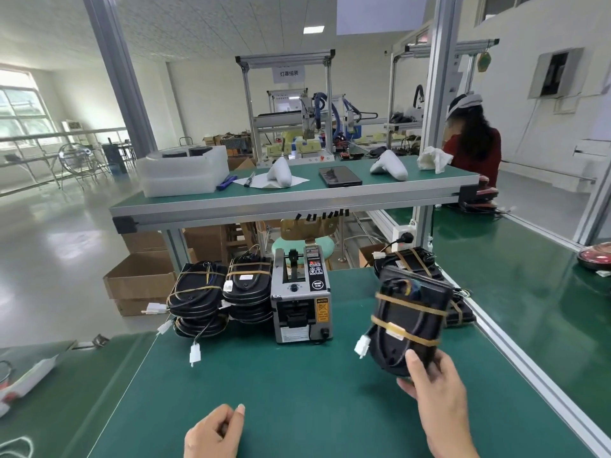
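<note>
Gripping a black banded unit (408,322), right hand (436,401); left hand (213,433) curled.

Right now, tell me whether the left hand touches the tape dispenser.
Apart: the head view shows bare green mat between the left hand and the tape dispenser.
</note>
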Action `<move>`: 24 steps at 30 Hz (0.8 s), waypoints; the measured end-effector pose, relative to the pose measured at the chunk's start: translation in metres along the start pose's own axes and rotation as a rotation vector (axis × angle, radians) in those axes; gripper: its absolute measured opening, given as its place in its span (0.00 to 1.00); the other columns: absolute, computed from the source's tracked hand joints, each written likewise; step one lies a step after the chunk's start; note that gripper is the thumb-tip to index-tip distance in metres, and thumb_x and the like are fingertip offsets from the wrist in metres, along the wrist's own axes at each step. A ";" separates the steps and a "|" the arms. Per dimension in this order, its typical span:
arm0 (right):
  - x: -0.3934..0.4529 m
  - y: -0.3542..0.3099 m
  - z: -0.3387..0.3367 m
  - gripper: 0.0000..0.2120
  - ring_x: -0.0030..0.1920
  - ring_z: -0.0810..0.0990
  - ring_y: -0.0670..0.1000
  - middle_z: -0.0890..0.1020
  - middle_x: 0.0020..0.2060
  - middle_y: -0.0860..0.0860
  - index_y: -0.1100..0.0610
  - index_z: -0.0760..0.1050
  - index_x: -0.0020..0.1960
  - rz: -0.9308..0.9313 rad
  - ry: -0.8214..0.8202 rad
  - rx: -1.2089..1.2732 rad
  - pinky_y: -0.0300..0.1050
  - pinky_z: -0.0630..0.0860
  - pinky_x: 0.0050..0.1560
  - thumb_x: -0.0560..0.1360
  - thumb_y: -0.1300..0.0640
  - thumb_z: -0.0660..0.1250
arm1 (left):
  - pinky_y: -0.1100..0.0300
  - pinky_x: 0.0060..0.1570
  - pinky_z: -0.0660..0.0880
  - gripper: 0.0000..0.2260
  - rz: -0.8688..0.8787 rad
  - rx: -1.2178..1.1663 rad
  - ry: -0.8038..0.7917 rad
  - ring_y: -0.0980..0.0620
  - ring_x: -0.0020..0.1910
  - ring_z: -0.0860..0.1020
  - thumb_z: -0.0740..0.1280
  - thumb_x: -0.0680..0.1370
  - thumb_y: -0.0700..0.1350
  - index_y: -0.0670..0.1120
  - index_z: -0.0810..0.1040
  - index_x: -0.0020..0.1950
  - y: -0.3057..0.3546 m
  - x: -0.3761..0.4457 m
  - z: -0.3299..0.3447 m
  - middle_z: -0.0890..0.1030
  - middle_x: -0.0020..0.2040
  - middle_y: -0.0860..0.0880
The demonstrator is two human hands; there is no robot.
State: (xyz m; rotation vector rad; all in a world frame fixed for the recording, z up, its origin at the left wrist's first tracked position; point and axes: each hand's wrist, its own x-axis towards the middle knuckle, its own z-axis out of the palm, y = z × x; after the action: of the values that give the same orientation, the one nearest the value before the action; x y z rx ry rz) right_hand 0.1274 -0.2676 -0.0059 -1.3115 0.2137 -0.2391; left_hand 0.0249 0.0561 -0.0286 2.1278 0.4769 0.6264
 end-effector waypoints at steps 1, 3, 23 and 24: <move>-0.002 -0.003 0.004 0.11 0.53 0.87 0.50 0.87 0.54 0.50 0.48 0.78 0.58 -0.037 -0.083 -0.024 0.43 0.85 0.44 0.77 0.54 0.73 | 0.67 0.28 0.64 0.23 -0.009 -0.001 0.001 0.56 0.25 0.62 0.79 0.73 0.33 0.40 0.67 0.28 -0.001 0.001 0.000 0.59 0.23 0.56; -0.005 -0.008 0.012 0.16 0.56 0.86 0.49 0.87 0.56 0.48 0.47 0.77 0.62 -0.120 -0.249 -0.099 0.45 0.85 0.48 0.75 0.52 0.74 | 0.67 0.28 0.64 0.23 -0.018 -0.002 0.005 0.56 0.26 0.62 0.79 0.73 0.33 0.40 0.67 0.28 -0.001 0.001 0.001 0.59 0.23 0.56; 0.002 -0.043 0.066 0.25 0.66 0.74 0.44 0.75 0.69 0.34 0.38 0.65 0.74 -0.477 -0.948 -1.233 0.49 0.71 0.67 0.79 0.37 0.65 | 0.67 0.28 0.64 0.23 -0.067 -0.053 0.050 0.57 0.24 0.62 0.79 0.75 0.37 0.46 0.72 0.25 -0.003 0.002 -0.002 0.64 0.22 0.54; 0.003 -0.042 0.066 0.25 0.66 0.74 0.44 0.75 0.69 0.34 0.37 0.65 0.74 -0.466 -0.954 -1.227 0.48 0.70 0.67 0.79 0.37 0.65 | 0.67 0.28 0.64 0.23 -0.065 -0.056 0.051 0.57 0.24 0.62 0.79 0.75 0.37 0.46 0.72 0.25 -0.004 0.002 -0.002 0.64 0.22 0.52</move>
State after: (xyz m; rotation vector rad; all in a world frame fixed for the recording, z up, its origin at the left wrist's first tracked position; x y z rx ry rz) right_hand 0.1472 -0.2178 0.0509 -2.5227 -0.9127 0.2048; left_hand 0.0253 0.0604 -0.0301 2.0392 0.5480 0.6517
